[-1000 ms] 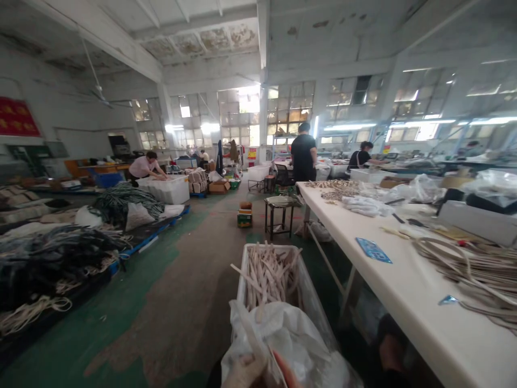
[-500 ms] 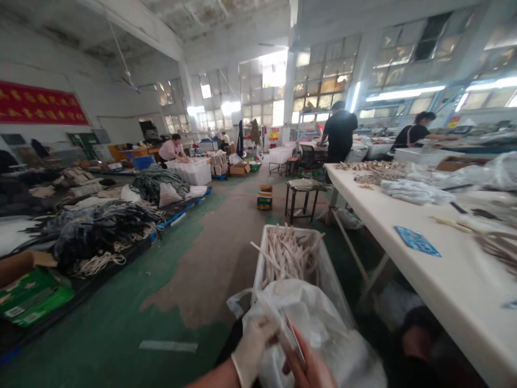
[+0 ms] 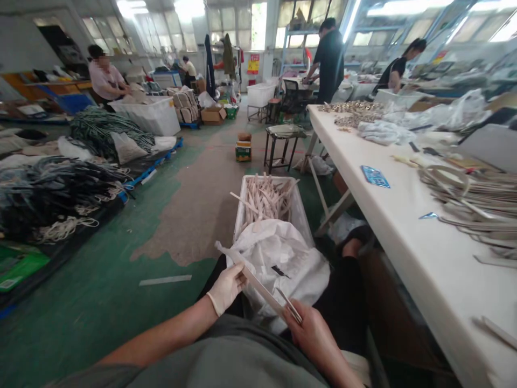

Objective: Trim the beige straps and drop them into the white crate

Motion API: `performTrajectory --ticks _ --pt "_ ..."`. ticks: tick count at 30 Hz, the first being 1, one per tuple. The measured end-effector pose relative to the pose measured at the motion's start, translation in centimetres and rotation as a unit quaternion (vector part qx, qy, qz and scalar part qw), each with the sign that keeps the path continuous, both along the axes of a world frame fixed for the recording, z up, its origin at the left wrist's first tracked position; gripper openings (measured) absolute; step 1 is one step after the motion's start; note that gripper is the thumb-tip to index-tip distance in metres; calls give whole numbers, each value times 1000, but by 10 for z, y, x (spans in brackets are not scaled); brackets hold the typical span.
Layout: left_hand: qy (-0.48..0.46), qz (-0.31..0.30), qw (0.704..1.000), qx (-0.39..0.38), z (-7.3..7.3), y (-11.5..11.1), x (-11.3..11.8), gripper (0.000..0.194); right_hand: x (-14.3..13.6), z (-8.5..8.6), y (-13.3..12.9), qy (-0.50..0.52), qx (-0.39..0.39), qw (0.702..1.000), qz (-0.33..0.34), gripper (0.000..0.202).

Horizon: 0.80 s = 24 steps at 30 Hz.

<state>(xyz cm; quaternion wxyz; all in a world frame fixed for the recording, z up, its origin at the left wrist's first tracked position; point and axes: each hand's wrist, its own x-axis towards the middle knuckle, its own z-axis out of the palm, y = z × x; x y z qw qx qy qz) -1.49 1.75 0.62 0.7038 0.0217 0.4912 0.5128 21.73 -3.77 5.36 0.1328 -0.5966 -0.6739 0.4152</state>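
Note:
A flat beige strap (image 3: 263,291) is stretched between my two hands above my lap. My left hand (image 3: 226,286), in a pale glove, pinches its upper end. Bare-skinned, my right hand (image 3: 314,327) is closed around a slim, pointed metal tool (image 3: 289,302), perhaps tweezers or snips, and meets the strap's lower part; the fingers hide some of this. Under the strap a crumpled white sack (image 3: 301,250) lies over my lap and the near end of a white bin (image 3: 306,218). Loose beige strips (image 3: 267,196) fill the bin's far part.
A long white table (image 3: 407,226) runs along my right, bearing stacked straps (image 3: 480,199), a blue packet (image 3: 375,176) and plastic bags. Dark cord bundles (image 3: 60,188) lie on the left. A stool (image 3: 285,132) and a small box (image 3: 243,148) stand ahead. Several people work farther off.
My view has tilted down, so more of my arms and lap shows. The strap now lies taut and clear between my hands, which have moved apart.

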Motion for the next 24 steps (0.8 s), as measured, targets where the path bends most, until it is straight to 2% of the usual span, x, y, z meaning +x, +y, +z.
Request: performTrajectory --ticks 4,8,12,14,16,20,24 --pt "-24 -42 998 -29 4 -16 18 15 -12 8 10 -50 1 999 -6 29" --pt "-51 -103 993 -11 12 -20 32 17 -36 10 29 -20 3 1000 -8 29" --pt "-24 -52 998 -8 17 2 18 7 -31 12 26 107 -62 992 -14 34" --pt "-12 -27 1000 -9 18 13 9 6 -22 13 18 125 -66 990 -24 41" --pt "-17 -35 999 -10 19 16 7 7 -15 13 13 106 -36 993 -33 44" --pt "-40 -126 991 21 20 -5 28 17 -23 14 19 71 30 996 -41 49" --pt "-78 -236 967 53 14 -26 44 24 -33 11 29 91 32 994 -50 45"
